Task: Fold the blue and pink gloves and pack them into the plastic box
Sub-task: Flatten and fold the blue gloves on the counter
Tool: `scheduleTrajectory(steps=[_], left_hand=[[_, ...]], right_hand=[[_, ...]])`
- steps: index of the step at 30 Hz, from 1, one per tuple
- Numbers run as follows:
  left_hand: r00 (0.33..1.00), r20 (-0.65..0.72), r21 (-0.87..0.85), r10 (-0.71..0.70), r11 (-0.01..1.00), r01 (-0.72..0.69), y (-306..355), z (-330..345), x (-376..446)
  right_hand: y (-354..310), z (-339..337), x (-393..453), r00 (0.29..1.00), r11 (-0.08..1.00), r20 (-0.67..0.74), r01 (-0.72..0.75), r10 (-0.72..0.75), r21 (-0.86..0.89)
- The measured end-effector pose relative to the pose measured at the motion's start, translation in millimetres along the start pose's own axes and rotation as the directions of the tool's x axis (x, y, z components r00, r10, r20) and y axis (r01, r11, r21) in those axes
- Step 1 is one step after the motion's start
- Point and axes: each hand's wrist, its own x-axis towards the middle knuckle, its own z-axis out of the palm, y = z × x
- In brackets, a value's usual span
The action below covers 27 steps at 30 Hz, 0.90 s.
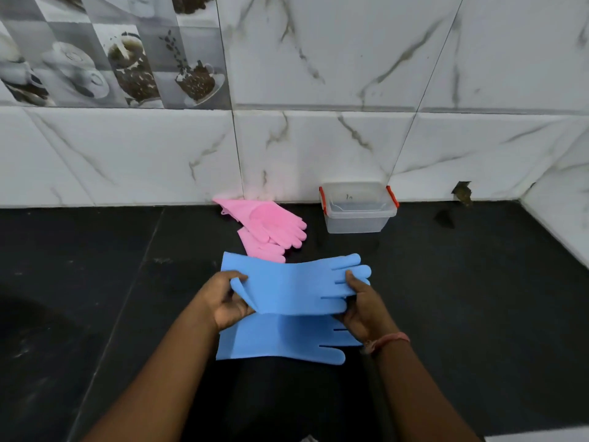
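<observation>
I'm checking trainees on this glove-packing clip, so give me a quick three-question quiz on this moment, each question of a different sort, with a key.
1. True or false: the pink gloves are already inside the plastic box.
2. Which end of the upper blue glove does the right hand hold? A. cuff B. finger end
3. Fill in: the box's clips are ____.

Key
1. False; they lie on the dark counter beside the box.
2. B; the left hand grips the cuff, above the second blue glove.
3. Red.
</observation>
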Motion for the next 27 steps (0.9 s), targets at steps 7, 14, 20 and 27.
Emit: scheduleTrajectory(steps=[7,14,20,27], left_hand=[[0.988,-0.155,0.2,0.014,0.98,0.017,-28.6,-33.6,3.2],[0.962,-0.234,0.253,0.141,0.964,-0.08,-42.3,-49.1,1.1],[0.937,-0.28,0.207,0.21,0.966,-0.155,-48.8,-50.6,-3.6],[0.923,-0.308,0.152,0.23,0.97,-0.191,-56.6,-49.1,0.0]], right_hand=[[46.1,-17.9,-30.0,0.963,0.98,-0.19,0.173,-0.19,-0.102],[71.7,-29.5,-44.3,0.918,0.974,-0.334,0.172,-0.214,-0.15],[77.7,-16.9,-45.5,0.833,0.938,-0.448,0.222,-0.324,-0.267],[66.8,-14.7,-40.3,0.82,0.916,-0.435,0.246,-0.371,-0.317]])
